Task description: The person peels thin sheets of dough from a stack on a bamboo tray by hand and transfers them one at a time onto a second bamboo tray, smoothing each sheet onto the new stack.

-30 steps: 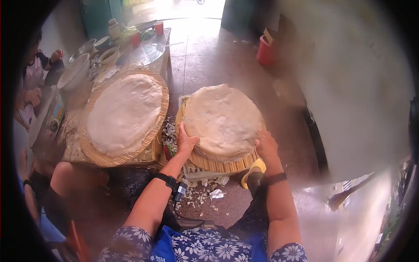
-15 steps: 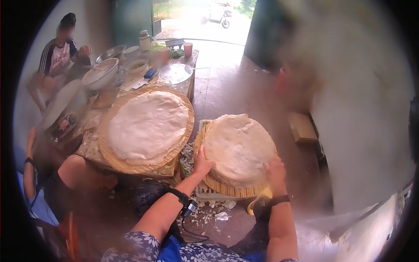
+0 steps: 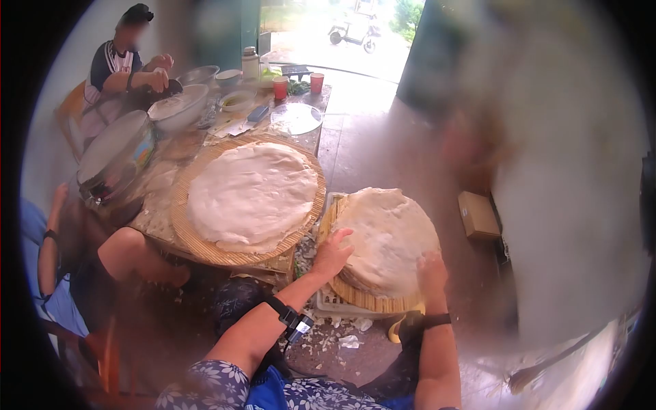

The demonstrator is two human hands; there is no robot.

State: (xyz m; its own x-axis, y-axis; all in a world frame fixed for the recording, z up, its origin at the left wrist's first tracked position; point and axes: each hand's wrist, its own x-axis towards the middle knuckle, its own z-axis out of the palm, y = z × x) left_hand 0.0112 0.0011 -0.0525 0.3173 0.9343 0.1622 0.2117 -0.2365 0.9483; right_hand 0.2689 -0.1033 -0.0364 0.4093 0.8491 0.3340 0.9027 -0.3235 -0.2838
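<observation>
A stack of round, pale dough sheets lies on a woven round mat, which rests on a light plastic crate. My left hand is at the stack's left edge, fingers apart and stretched over the rim of the dough. At the right edge, my right hand has its fingers curled closed on the dough's rim; the fingertips are partly hidden. Left of the stack, a second wide dough sheet covers most of a larger woven mat on the table.
The table also bears a large tilted bowl, a white basin, red cups and a flask. One person works behind it; another person's knee is at left. A cardboard box stands right.
My left hand's fingers have loosened and spread at the dough's edge. My right hand stays at the right rim. The view has shifted, and the far person's hands are now raised over the basin.
</observation>
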